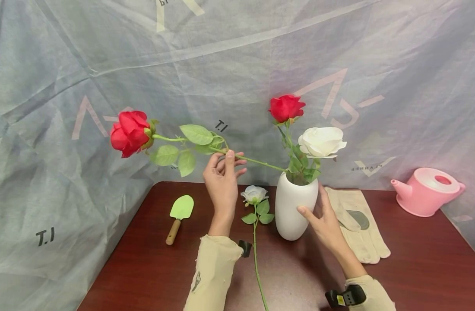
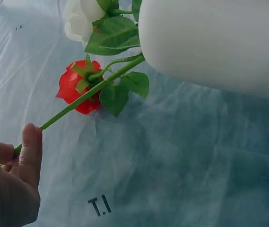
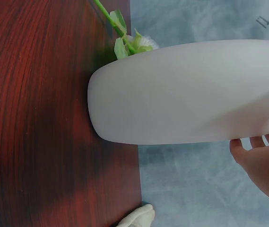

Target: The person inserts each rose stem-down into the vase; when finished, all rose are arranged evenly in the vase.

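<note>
My left hand (image 1: pixel 224 177) pinches the green stem of a red rose (image 1: pixel 129 134) between thumb and fingers. This rose lies nearly sideways, bloom to the left, and its stem end reaches the mouth of a white vase (image 1: pixel 293 211). Around the vase's right side my right hand (image 1: pixel 326 222) holds on, thumb in front and fingers behind. Standing in the vase are another red rose (image 1: pixel 286 108) and a white rose (image 1: pixel 322 142). In the left wrist view the pinched stem (image 2: pixel 77 101) slants up to the vase rim.
A second white rose (image 1: pixel 254 195) lies on the dark red table (image 1: pixel 136 276), left of the vase. Farther left is a green trowel (image 1: pixel 182 207) with a wooden handle. Beige gloves (image 1: pixel 358 224) and a pink watering can (image 1: pixel 428 192) are on the right. Grey cloth hangs behind.
</note>
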`<move>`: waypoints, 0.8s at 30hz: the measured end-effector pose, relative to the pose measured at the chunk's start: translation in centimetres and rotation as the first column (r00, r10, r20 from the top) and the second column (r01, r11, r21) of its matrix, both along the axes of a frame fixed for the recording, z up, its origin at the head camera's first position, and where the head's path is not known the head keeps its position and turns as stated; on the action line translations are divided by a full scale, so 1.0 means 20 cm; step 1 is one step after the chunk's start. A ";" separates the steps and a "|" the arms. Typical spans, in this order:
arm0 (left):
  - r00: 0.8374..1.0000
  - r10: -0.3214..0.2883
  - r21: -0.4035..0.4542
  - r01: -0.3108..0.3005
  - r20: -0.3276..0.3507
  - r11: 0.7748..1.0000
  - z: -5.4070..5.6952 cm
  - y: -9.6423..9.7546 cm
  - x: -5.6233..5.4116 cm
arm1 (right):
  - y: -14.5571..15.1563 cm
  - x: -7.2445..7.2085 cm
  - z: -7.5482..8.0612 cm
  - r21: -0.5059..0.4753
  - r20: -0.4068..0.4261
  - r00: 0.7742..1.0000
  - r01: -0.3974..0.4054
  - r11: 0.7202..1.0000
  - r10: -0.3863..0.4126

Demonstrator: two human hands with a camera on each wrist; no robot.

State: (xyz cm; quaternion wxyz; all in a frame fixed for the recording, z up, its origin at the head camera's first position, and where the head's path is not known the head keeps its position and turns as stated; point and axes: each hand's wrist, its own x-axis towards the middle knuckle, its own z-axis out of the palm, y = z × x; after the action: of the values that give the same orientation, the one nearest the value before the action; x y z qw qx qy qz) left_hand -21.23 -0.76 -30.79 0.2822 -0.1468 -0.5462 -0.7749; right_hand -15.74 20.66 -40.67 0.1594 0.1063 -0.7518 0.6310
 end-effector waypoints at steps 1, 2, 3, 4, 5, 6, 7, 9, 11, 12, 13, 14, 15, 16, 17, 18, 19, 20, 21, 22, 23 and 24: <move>1.000 -0.002 -0.006 0.002 -0.003 1.000 0.01 0.01 0.00 | 0.01 -0.01 -0.01 -0.005 -0.003 1.000 -0.002 1.000 0.002; 1.000 -0.001 -0.021 0.001 -0.003 1.000 0.03 0.02 0.01 | 0.01 -0.02 -0.03 -0.007 -0.005 1.000 -0.002 1.000 0.002; 1.000 -0.004 -0.037 0.004 -0.002 0.999 0.05 0.03 0.02 | 0.02 -0.02 -0.04 -0.010 -0.008 1.000 -0.003 1.000 0.003; 1.000 -0.011 -0.053 0.011 -0.002 0.999 0.06 0.03 0.03 | 0.02 -0.03 -0.06 -0.011 -0.011 1.000 -0.002 1.000 0.002; 1.000 -0.017 -0.070 0.017 -0.001 0.997 0.07 0.04 0.04 | 0.03 -0.04 -0.07 -0.012 -0.014 1.000 -0.001 1.000 0.001; 1.000 -0.019 -0.093 0.019 -0.001 0.995 0.08 0.05 0.05 | 0.03 -0.05 -0.08 -0.010 -0.021 1.000 -0.002 1.000 0.002; 1.000 -0.021 -0.114 0.021 -0.001 0.993 0.09 0.05 0.06 | 0.04 -0.06 -0.10 -0.012 -0.023 1.000 0.000 1.000 -0.001; 1.000 -0.022 -0.152 0.021 -0.007 0.988 0.09 0.06 0.07 | 0.04 -0.06 -0.11 -0.013 -0.027 1.000 0.002 1.000 -0.002; 1.000 -0.025 -0.181 0.022 -0.011 0.983 0.06 0.08 0.05 | 0.04 -0.07 -0.12 -0.016 -0.026 1.000 0.004 1.000 -0.004; 1.000 -0.024 -0.196 0.022 -0.012 0.980 0.05 0.09 0.04 | 0.04 -0.07 -0.12 -0.014 -0.023 1.000 0.007 1.000 -0.007; 1.000 -0.026 -0.212 0.022 -0.015 0.977 0.03 0.11 0.03 | 0.05 -0.07 -0.12 -0.016 -0.014 1.000 0.011 1.000 -0.011; 1.000 -0.024 -0.232 0.019 -0.019 0.973 0.02 0.12 0.01 | 0.05 -0.07 -0.12 -0.015 -0.008 1.000 0.013 1.000 -0.013; 1.000 -0.023 -0.248 0.017 -0.021 0.968 0.00 0.13 0.00 | 0.05 -0.07 -0.12 -0.015 -0.001 1.000 0.014 1.000 -0.014; 0.999 -0.022 -0.265 0.015 -0.023 0.964 -0.01 0.14 -0.02 | 0.05 -0.07 -0.12 -0.012 0.005 1.000 0.016 1.000 -0.016; 0.999 -0.022 -0.285 0.014 -0.025 0.958 -0.02 0.16 -0.02 | 0.05 -0.07 -0.12 -0.011 0.009 1.000 0.018 1.000 -0.018; 1.000 -0.020 -0.307 0.012 -0.023 0.952 -0.02 0.17 -0.03 | 0.05 -0.07 -0.12 -0.009 0.013 1.000 0.017 1.000 -0.017; 1.000 -0.022 -0.326 0.015 -0.020 0.945 -0.03 0.18 -0.03 | 0.05 -0.07 -0.12 -0.009 0.015 1.000 0.016 1.000 -0.016; 1.000 -0.025 -0.344 0.018 -0.016 0.939 -0.03 0.19 -0.04 | 0.05 -0.07 -0.12 -0.012 0.016 1.000 0.014 1.000 -0.014; 0.999 -0.032 -0.361 0.028 -0.006 0.932 -0.03 0.20 -0.04 | 0.05 -0.06 -0.12 -0.010 0.016 1.000 0.014 1.000 -0.013; 0.999 -0.040 -0.381 0.040 0.009 0.924 -0.03 0.20 -0.04 | 0.05 -0.07 -0.12 -0.013 0.011 1.000 0.011 1.000 -0.011; 0.999 -0.044 -0.404 0.052 0.029 0.913 -0.03 0.21 -0.04 | 0.05 -0.07 -0.12 -0.015 0.006 1.000 0.009 1.000 -0.008; 0.998 -0.045 -0.428 0.062 0.048 0.902 -0.03 0.21 -0.04 | 0.05 -0.07 -0.12 -0.017 0.001 1.000 0.005 1.000 -0.005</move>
State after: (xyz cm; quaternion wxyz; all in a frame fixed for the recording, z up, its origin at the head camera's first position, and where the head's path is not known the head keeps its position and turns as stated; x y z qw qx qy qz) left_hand -22.07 3.50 -31.47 0.2115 -0.2060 -0.7042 -0.6457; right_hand -17.04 21.60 -43.10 0.1618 0.1026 -0.7466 0.6371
